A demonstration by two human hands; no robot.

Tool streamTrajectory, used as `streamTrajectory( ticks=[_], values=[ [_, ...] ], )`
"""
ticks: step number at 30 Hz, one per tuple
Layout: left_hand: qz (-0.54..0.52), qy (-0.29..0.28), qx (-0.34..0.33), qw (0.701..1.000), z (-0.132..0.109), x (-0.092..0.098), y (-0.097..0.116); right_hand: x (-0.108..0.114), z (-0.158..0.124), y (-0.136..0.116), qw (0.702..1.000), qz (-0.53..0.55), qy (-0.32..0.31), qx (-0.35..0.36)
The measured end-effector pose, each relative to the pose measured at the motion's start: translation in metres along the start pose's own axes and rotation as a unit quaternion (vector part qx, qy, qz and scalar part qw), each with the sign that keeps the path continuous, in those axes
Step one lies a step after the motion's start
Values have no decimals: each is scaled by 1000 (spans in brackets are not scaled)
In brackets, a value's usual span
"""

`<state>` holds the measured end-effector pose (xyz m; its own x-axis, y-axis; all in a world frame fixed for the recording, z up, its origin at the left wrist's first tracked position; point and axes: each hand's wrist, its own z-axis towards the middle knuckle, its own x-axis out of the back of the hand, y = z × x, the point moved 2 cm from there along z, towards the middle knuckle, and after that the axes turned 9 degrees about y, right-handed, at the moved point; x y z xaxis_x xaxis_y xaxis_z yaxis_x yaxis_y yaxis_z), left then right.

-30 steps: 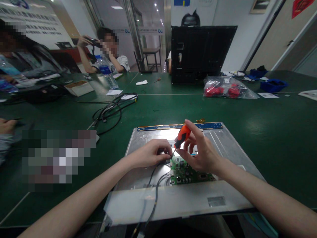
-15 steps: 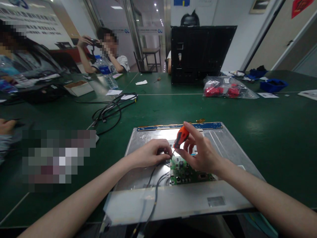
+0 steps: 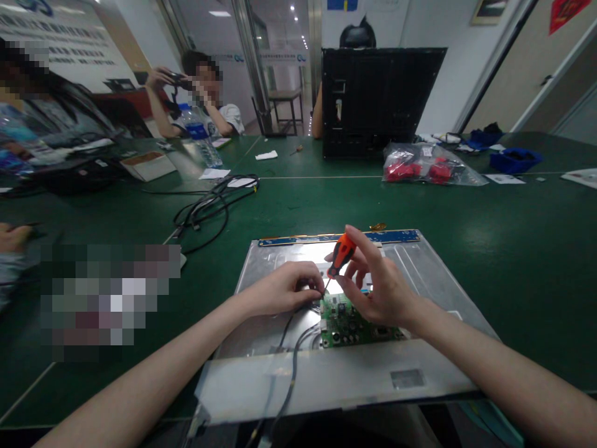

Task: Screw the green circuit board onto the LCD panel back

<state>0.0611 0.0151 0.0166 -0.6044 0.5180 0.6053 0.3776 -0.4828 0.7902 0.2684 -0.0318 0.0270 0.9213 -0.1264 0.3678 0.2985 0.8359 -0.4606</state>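
In my right hand (image 3: 380,280) is a small orange and black screwdriver (image 3: 342,254), tilted, with its tip down at the upper left corner of a green circuit board (image 3: 347,323). The forefinger rests on the handle's end. My left hand (image 3: 293,287) is closed beside that corner, thumb and fingers pinched near the screwdriver tip; what they pinch is too small to make out. The board lies on the metal back of a display panel (image 3: 415,267). Grey cables (image 3: 295,373) run from the board's left side over the panel's near edge.
A blue strip board (image 3: 401,236) lines the panel's far edge. Coiled black cables (image 3: 224,199) lie to the left. Further back stand a black monitor (image 3: 380,102), a bag of red parts (image 3: 429,167), a blue tray (image 3: 515,160) and a water bottle (image 3: 203,140). Other people sit around the table.
My right fingers have shifted slightly on the screwdriver handle, and the thumb has moved off its lower end. The left hand and the board have stayed in place.
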Motion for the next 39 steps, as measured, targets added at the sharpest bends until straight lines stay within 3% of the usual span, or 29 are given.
streamTrajectory(
  ticks=[16,25,39],
  values=[
    [1,1,-5,1000,1,0,0,-1,1,1,999,-20,14,29],
    [2,4,-2,1000,1,0,0,2,2,-2,1000,2,-2,15],
    [1,5,-3,1000,1,0,0,0,0,1,999,-34,20,17]
  ],
)
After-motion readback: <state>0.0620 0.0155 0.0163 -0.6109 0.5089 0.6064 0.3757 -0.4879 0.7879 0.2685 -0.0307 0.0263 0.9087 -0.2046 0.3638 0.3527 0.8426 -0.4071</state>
